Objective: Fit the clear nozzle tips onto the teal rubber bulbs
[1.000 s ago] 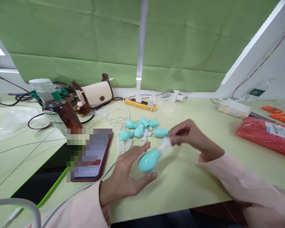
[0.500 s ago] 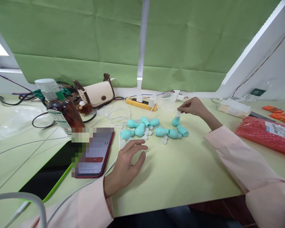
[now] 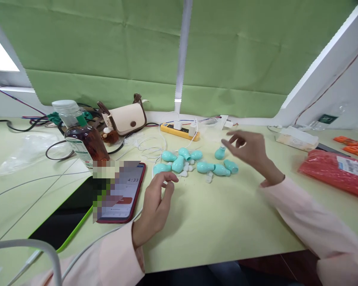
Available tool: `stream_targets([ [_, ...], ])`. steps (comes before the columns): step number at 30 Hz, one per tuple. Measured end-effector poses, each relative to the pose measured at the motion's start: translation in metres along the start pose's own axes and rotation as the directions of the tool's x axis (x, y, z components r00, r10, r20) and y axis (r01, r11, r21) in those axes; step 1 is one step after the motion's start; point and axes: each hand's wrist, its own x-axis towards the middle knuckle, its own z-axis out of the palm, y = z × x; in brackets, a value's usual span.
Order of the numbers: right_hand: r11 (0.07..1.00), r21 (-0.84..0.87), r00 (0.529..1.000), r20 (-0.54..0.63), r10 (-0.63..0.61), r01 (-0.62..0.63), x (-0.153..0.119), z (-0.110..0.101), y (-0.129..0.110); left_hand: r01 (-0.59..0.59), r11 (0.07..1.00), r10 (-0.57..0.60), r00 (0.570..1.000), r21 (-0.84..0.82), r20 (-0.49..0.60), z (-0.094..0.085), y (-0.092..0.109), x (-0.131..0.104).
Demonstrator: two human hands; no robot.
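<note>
Several small turquoise bulb-shaped pieces point(image 3: 178, 163) lie in a loose cluster at mid-table, with small translucent white pieces point(image 3: 183, 173) among them. To the right of these, one turquoise bulb with a whitish top point(image 3: 219, 153) stands upright. My right hand point(image 3: 247, 149) hovers just right of that bulb, thumb and fingers apart, with nothing seen in its grasp. Nearer the front, my left hand point(image 3: 156, 210) rests close to the cluster. Its fingers are loosely curved, with a gap to the thumb, and it holds nothing.
Left of my left hand lie a red-edged phone point(image 3: 133, 194) and a green-cased phone point(image 3: 62, 214), with a dark bottle point(image 3: 88, 145) behind. A cream handbag point(image 3: 128, 118) and yellow power strip point(image 3: 180, 132) stand at the back. A red package point(image 3: 337, 171) lies right.
My right hand has let go of the upright bulb and drawn right, its fingers spreading. My left hand has shifted slightly, fingers curling more. The whole view has moved a little.
</note>
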Motion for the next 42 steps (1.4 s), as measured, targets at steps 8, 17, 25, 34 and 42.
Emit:
stream_targets([
  [8, 0.889, 0.04, 0.618, 0.705, -0.349, 0.457, -0.041, 0.006, -0.038, 0.089, 0.989, -0.088, 0.996, -0.116, 0.015, 0.001, -0.001, 0.004],
  [17, 0.736, 0.565, 0.82, 0.17, -0.547, 0.374, -0.06, 0.013, -0.061, 0.387, 0.875, -0.311, 0.91, -0.29, 0.275, 0.006, -0.002, 0.005],
  [25, 0.671, 0.491, 0.783, -0.037, -0.621, 0.555, -0.087, 0.035, -0.073, 0.58, 0.659, -0.455, 0.815, -0.479, 0.359, 0.008, 0.001, 0.007],
  [34, 0.89, 0.411, 0.829, 0.416, -0.375, 0.196, -0.069, 0.053, -0.057, 0.488, 0.785, -0.496, 0.864, -0.382, 0.083, 0.01, -0.006, 0.01],
  [42, 0.86, 0.491, 0.826, 0.424, -0.372, 0.136, -0.073, 0.06, -0.055, 0.361, 0.821, -0.386, 0.922, -0.443, 0.037, 0.013, -0.008, 0.005],
])
